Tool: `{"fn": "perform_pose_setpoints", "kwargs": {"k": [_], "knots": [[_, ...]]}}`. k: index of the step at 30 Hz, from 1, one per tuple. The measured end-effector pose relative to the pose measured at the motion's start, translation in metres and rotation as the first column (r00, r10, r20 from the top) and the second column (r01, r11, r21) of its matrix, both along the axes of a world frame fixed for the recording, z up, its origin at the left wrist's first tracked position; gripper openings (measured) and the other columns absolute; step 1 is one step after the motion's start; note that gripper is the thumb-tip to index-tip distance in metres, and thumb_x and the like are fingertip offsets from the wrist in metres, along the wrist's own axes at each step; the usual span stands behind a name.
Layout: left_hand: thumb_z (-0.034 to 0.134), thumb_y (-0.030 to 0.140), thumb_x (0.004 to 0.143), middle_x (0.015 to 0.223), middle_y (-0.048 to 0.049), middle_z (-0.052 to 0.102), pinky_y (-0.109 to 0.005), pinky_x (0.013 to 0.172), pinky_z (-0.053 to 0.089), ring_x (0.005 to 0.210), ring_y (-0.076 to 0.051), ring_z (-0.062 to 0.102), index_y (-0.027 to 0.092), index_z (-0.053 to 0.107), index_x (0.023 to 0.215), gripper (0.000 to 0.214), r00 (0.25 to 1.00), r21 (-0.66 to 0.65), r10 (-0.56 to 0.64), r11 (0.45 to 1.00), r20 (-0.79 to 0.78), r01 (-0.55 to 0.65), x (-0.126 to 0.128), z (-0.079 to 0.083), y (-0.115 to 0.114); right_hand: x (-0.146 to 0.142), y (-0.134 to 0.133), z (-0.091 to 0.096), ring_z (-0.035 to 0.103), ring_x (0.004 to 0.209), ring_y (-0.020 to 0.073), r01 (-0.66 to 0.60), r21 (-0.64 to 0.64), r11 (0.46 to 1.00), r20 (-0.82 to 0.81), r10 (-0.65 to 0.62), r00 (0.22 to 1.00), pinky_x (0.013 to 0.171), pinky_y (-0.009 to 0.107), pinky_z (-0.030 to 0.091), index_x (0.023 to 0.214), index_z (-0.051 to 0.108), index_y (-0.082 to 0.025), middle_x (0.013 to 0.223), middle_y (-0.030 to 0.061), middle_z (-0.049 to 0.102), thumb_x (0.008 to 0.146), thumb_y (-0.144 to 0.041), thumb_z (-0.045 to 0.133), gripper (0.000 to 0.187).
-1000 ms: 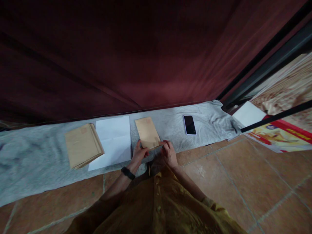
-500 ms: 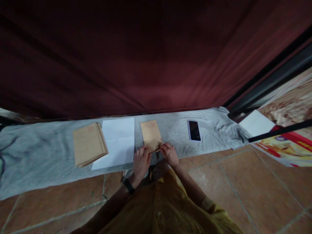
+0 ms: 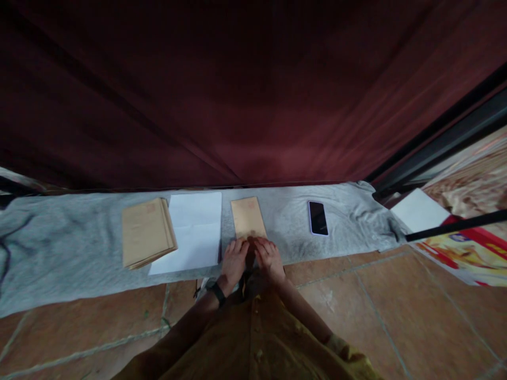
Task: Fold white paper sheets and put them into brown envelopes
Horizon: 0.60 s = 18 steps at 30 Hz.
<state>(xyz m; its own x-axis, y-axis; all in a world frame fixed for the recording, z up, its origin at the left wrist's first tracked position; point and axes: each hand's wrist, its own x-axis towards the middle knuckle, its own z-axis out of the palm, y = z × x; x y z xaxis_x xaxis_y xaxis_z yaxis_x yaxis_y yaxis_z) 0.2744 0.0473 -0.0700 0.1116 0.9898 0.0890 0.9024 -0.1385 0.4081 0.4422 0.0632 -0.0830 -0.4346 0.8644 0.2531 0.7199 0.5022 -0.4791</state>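
Note:
A brown paper envelope (image 3: 249,216) lies lengthwise on the grey cloth in front of me. My left hand (image 3: 234,259) has its fingers closed on the envelope's near edge, towards the left. Close beside it, my right hand (image 3: 270,259) holds the same edge with bent fingers. The fingertips cover that end, so its fold cannot be made out. To the left, a stack of brown envelopes (image 3: 144,233) overlaps white paper sheets (image 3: 196,227).
A phone with a pale case (image 3: 318,218) lies on the grey cloth (image 3: 285,211) to the right. Behind the cloth hangs a dark red curtain (image 3: 245,116). A black bar (image 3: 459,226) and a colourful printed box (image 3: 471,253) are at far right, above the tiled floor (image 3: 380,295).
Both hands have come closer together along the envelope's near edge, the right hand moving inwards from the corner. The view has shifted slightly. The stack, sheets and phone stay in place.

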Motion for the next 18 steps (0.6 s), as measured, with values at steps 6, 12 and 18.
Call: {"fn": "perform_pose_setpoints", "kwargs": {"k": [6, 12, 18], "knots": [[0.039, 0.004, 0.087, 0.149, -0.0146, 0.055, -0.047, 0.118, 0.037, 0.141, -0.028, 0.048, 0.016, 0.057, 0.139, 0.056, 0.991, -0.076, -0.103, 0.991, 0.086, 0.110, -0.003, -0.015, -0.020, -0.004, -0.015, -0.013, 0.039, 0.147, 0.0281, -0.102, 0.028, 0.994, 0.093, 0.099, 0.991, 0.121, 0.051, 0.031, 0.157, 0.036, -0.016, 0.158, 0.0161, 0.044, 0.101, -0.032, 0.053, 0.061], [0.041, 0.017, 0.095, 0.153, -0.0166, 0.051, -0.046, 0.121, 0.035, 0.146, -0.027, 0.043, 0.012, 0.052, 0.146, 0.052, 0.994, -0.039, -0.093, 0.995, -0.051, 0.091, -0.010, -0.015, -0.038, 0.008, -0.014, -0.023, 0.037, 0.148, 0.0304, -0.066, 0.107, 0.992, 0.226, 0.040, 0.973, 0.120, 0.050, 0.032, 0.158, 0.032, -0.010, 0.159, 0.0194, 0.040, 0.103, -0.041, 0.048, 0.065], [0.037, 0.020, 0.098, 0.150, -0.0186, 0.054, -0.048, 0.115, 0.041, 0.141, -0.029, 0.049, 0.011, 0.056, 0.141, 0.047, 0.996, -0.006, -0.048, 0.999, -0.080, 0.047, -0.009, -0.015, -0.038, 0.016, -0.013, -0.028, 0.039, 0.147, 0.0299, -0.003, 0.146, 0.989, 0.284, -0.039, 0.958, 0.122, 0.047, 0.029, 0.159, 0.030, -0.007, 0.159, 0.0189, 0.040, 0.103, -0.043, 0.045, 0.068]]}}
